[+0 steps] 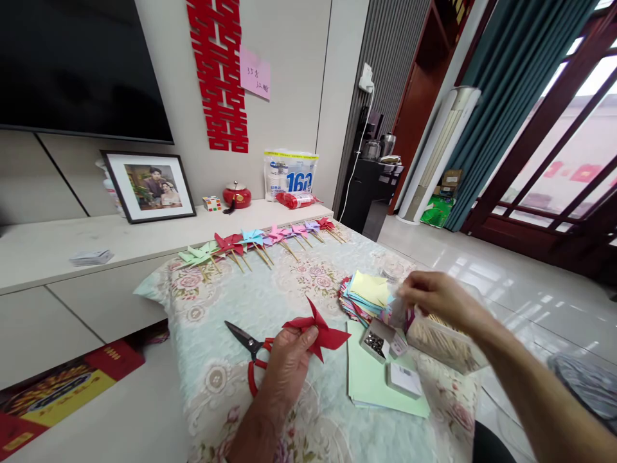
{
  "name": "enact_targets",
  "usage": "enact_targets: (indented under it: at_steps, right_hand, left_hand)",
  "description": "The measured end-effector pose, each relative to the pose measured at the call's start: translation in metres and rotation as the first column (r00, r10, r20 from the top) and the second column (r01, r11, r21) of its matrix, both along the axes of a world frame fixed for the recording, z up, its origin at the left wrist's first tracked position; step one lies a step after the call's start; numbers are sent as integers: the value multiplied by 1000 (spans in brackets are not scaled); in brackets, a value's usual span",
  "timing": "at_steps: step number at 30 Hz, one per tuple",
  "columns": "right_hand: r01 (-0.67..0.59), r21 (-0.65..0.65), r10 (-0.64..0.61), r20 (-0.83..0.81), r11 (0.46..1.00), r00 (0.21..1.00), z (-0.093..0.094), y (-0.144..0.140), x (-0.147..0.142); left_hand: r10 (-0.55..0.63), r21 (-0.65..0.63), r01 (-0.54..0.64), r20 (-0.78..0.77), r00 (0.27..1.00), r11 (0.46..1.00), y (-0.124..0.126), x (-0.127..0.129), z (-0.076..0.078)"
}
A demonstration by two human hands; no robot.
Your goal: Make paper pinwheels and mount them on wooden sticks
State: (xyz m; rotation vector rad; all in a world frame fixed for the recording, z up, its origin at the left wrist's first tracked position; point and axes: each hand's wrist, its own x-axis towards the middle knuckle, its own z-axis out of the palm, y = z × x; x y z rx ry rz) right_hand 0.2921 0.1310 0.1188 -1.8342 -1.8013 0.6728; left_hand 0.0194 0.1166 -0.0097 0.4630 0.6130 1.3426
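Observation:
My left hand [292, 360] pinches a folded red paper pinwheel [330, 337] at its centre, above the flowered tablecloth. Red-handled scissors [255, 350] lie partly opened just left of that hand. Over the table's right side, my right hand [434, 296] has its fingers closed at what looks like a clear plastic bag [399, 313]; whatever the fingertips grip is hidden. Under the right wrist is a clear container of wooden sticks [436, 344]. Close by are an opened small box of metal pins [376, 341], a white box [403, 381] and green paper sheets [361, 379].
Finished pinwheels on sticks [253, 239] lie in a row along the table's far edge. A stack of coloured paper squares [369, 289] sits right of centre. Behind, a white cabinet [144, 238] holds a framed photo [152, 186], a red pot [237, 195] and a plastic package [290, 173].

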Motion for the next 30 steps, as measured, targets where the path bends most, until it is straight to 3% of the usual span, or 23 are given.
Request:
enact_targets:
  at_steps: [2,5,8,12,16,20,25,30]
  right_hand:
    - [-134,-49,121,-211,990,970,-22,-8,-48]
    - [-278,-72,252,-249,958,935,-61,-12,-108]
    - [-390,-70,357,-282,918,890,-88,-10,-140]
    - [-471,-34,435,-329,882,838,-99,-8,-135]
    - [-388,43,374,-377,921,847,-97,-9,-106]
    - [-221,113,247,-520,969,818,-94,-10,-97]
    - [-225,124,255,-551,966,794,-101,-8,-115]
    - [-195,217,281,-502,956,818,-116,-5,-117]
  left_hand:
    - [30,9,-30,50,998,999,-1,-3,2]
    - [41,56,-46,81,996,997,0,-7,3]
    - [49,72,-53,55,997,996,1,-9,5]
    - [119,34,-119,6,993,992,3,-7,9]
    - [199,11,-199,-79,977,980,5,-3,9]
    - [161,29,-159,-190,968,987,5,3,0]
    - [98,155,-42,-375,922,987,5,6,-13]
    - [159,265,-12,-540,827,964,3,5,-20]
